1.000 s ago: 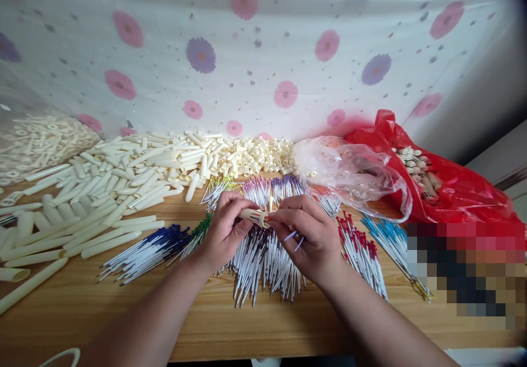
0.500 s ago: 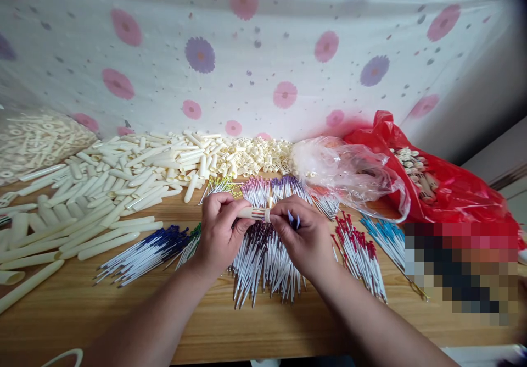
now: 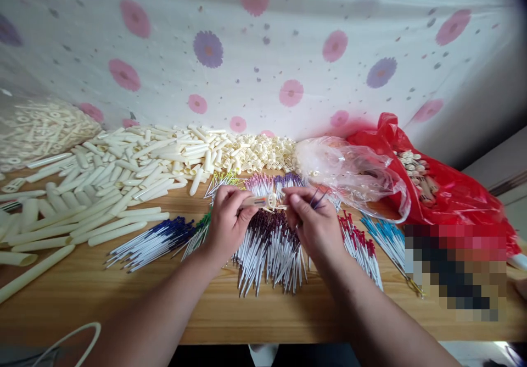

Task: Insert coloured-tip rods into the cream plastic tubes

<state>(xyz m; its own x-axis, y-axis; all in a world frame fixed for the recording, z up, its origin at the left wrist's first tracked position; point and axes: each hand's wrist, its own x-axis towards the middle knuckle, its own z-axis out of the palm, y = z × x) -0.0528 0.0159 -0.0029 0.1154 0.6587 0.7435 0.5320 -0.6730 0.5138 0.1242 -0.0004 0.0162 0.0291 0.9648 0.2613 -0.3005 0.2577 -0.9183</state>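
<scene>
My left hand [image 3: 230, 213] grips a cream multi-colour pen barrel [image 3: 260, 201] between thumb and fingers. The barrel lies nearly level, its open slotted end facing right, with coloured marks along its side. My right hand [image 3: 315, 218] is closed just right of that end, apart from it. Thin dark prongs of tweezers [image 3: 316, 198] stick up from between its fingers. Whether its fingertips also pinch a small part is hard to make out. Below both hands, white pen refills with dark purple ends [image 3: 269, 251] lie fanned on the table.
Blue-ended refills [image 3: 154, 240] lie left, red-ended [image 3: 360, 246] and light-blue-ended refills [image 3: 385, 238] right. Cream pen tubes [image 3: 123, 191] heap at the left and back, beside small slotted cream parts [image 3: 263, 154]. A clear bag [image 3: 349, 172] and a red bag [image 3: 465, 196] stand back right.
My right hand has drawn away from the barrel's end, which it was touching, and the slotted opening now shows. The tweezers have turned within the hand. The whole view has shifted slightly.
</scene>
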